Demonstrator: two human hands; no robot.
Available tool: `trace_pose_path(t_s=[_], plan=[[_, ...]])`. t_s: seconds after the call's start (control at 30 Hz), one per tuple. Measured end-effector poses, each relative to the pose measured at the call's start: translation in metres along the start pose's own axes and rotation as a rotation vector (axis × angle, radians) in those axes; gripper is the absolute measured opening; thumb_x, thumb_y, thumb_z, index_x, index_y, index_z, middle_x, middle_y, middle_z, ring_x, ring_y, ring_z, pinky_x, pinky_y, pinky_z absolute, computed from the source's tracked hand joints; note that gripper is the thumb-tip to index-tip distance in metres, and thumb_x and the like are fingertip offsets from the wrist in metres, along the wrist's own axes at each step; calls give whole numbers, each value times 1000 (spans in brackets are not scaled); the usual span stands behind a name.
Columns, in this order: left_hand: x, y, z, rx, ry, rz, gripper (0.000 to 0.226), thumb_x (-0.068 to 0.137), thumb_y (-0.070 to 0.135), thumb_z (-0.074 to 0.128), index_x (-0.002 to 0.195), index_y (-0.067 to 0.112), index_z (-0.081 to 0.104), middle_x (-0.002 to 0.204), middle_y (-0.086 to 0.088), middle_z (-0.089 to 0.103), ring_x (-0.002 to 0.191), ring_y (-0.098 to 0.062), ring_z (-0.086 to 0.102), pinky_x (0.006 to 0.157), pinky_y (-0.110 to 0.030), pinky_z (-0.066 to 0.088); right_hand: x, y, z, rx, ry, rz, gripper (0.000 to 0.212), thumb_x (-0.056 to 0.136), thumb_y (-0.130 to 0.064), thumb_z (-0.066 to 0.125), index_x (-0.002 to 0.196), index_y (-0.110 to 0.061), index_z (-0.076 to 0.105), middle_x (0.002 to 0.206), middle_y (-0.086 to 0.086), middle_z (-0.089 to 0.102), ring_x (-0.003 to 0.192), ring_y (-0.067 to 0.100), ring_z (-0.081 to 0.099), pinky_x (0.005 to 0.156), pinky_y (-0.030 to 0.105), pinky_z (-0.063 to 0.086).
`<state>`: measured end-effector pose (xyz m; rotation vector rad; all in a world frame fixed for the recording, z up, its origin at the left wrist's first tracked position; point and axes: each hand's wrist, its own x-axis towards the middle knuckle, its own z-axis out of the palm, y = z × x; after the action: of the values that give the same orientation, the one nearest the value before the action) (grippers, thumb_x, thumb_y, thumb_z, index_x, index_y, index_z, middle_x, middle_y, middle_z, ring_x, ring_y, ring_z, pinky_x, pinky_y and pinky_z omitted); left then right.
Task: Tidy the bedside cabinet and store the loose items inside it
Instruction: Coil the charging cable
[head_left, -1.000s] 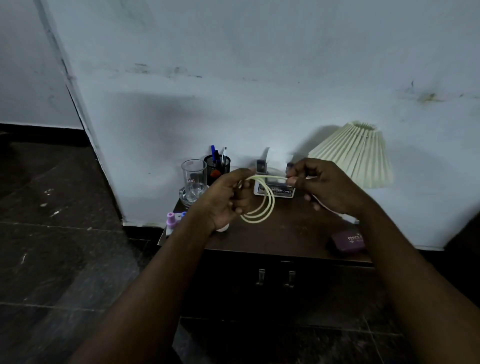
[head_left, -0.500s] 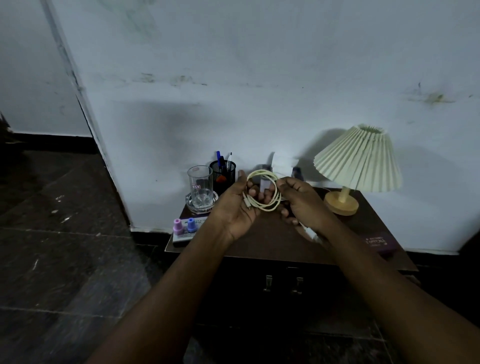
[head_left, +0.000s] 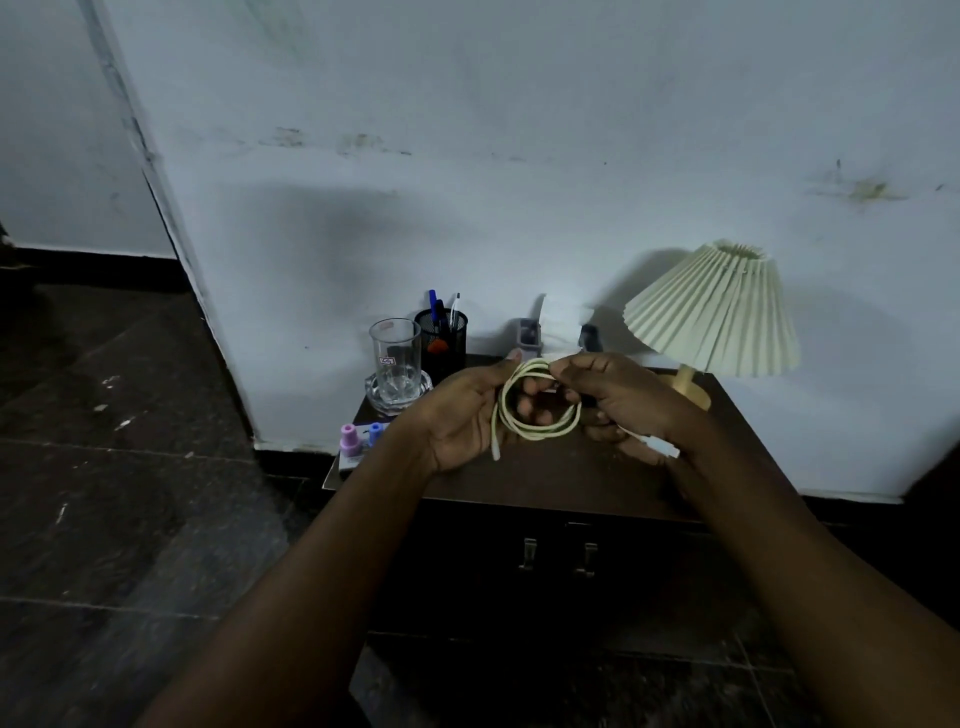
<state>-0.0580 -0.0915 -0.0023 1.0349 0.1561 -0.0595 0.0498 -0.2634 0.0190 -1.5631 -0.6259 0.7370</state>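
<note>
The pale yellow coiled cable (head_left: 543, 437) is held in the air above the middle of the dark brown wooden bedside cabinet (head_left: 545, 483), inside its front edge. The left hand (head_left: 462, 415) grips the coil, fingers curled through the loop. The right hand (head_left: 623, 400) pinches the top of the coil, fingers curled. The cabinet top under the hands is bare. A clear glass tumbler (head_left: 395, 358) stands at the rear left and a cream pleated-shade lamp (head_left: 714, 312) at the rear right. Both cabinet doors are closed.

Sticker (head_left: 387, 360) on glass (head_left: 397, 338) apparently illegible; nothing readable.
</note>
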Motion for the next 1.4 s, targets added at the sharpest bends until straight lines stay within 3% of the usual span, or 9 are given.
trace_pose_path(t_s=[0.13,0.27,0.53,0.6,0.67,0.77,0.87,1.3,1.4], plan=[[4,0,3,-45,23,61,35,107,30,50,79,11,60,52,7,38,44,-6,38,60,-29,54,-7,-8,-11,-126,-136,-102,36,101,-25,58,122,4,65,69,8,48,47,10,31,40,21,27],[7,0,2,-36,-33,44,33,107,29,51,79,12,59,52,10,30,41,-4,23,57,-26,47,-17,-14,-28,-716,-114,-188,24,99,-39,64,99,-22,80,76,-3,70,66,17,63,65,35,52],[9,1,3,-138,-106,-1,32,106,26,49,76,15,55,52,12,26,41,-4,20,48,-22,29,-20,-19,-36,-1195,130,-309,38,100,-41,60,77,-14,74,74,10,67,72,26,64,62,32,43],[9,0,5,-175,-131,1,33,108,26,45,78,16,55,53,12,26,40,-4,23,48,-22,34,-16,-13,-27,-1033,292,-341,41,102,-40,59,82,-8,75,71,12,66,64,26,63,57,27,43],[10,-3,6,-196,-150,-3,35,109,27,43,78,16,55,52,12,27,41,-4,22,51,-23,37,-13,-10,-13,-451,355,-267,41,100,-38,63,81,-4,74,62,12,61,51,23,54,50,29,44],[11,-7,6,-184,-137,-12,35,108,28,44,77,16,56,54,11,24,44,-5,17,56,-23,42,-9,-8,1,137,256,-75,31,99,-30,66,76,-9,73,63,4,54,56,15,50,52,26,46],[11,-9,3,-188,-150,-32,34,107,29,47,78,14,57,56,10,27,45,-4,23,57,-20,19,-4,-6,5,435,143,19,34,98,-28,64,69,-14,73,61,-2,52,56,10,47,58,24,45],[3,-1,0,-329,-249,-47,37,112,30,36,82,12,49,61,8,18,41,-5,37,47,-22,50,1,2,6,669,-13,245,35,104,-29,52,72,-15,53,55,-7,33,38,3,29,33,16,22],[9,-8,1,-278,-215,-25,38,110,30,41,80,13,54,54,8,27,41,-4,35,64,-23,52,13,18,8,519,16,233,25,103,-18,51,98,2,66,67,4,44,43,5,34,36,15,26]])
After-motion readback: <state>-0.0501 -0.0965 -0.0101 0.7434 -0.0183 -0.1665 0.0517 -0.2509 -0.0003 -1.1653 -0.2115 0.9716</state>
